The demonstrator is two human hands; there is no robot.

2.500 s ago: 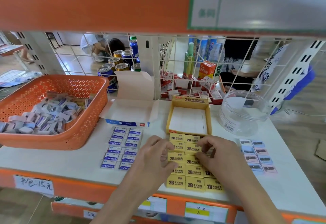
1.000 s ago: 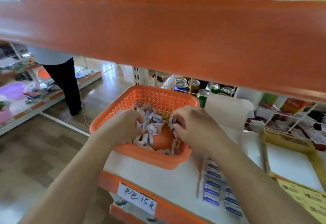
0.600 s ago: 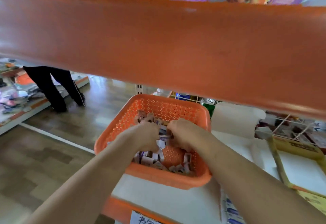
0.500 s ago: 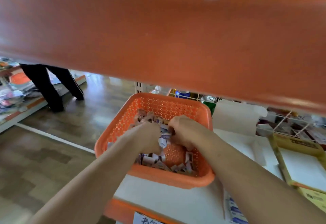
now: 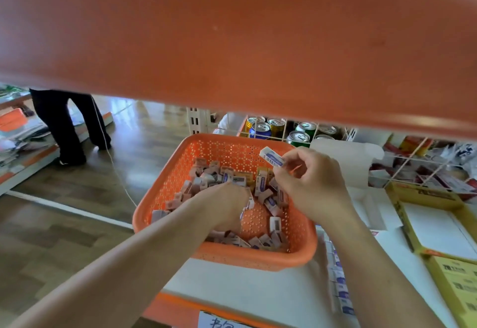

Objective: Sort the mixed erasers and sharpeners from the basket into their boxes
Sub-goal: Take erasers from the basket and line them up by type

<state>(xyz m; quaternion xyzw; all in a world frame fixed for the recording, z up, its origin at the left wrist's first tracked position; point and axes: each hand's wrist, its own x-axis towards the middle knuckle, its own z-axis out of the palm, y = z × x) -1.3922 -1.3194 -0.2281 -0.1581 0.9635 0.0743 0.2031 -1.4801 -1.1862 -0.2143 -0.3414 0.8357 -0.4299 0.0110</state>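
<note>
**One eraser up, one hand in the basket**

The right hand (image 5: pixel 309 185) pinches a white and blue eraser (image 5: pixel 272 157) between its thumb and fingertips. It holds the eraser up over the back part of the orange basket (image 5: pixel 206 152). The left hand (image 5: pixel 227 206) is down inside the basket, with its fingers in the pile of small erasers and sharpeners (image 5: pixel 214 176). It is not clear if this hand holds one.

The basket sits on the white shelf (image 5: pixel 245 291). Just to its right lie rows of blue and white erasers (image 5: pixel 338 278). Behind them is an open white box (image 5: pixel 346 162). Further right is an open yellow box (image 5: pixel 436 227), with yellow erasers (image 5: pixel 459 284) in front of it. Drink cans (image 5: pixel 299 138) stand behind the basket.
</note>
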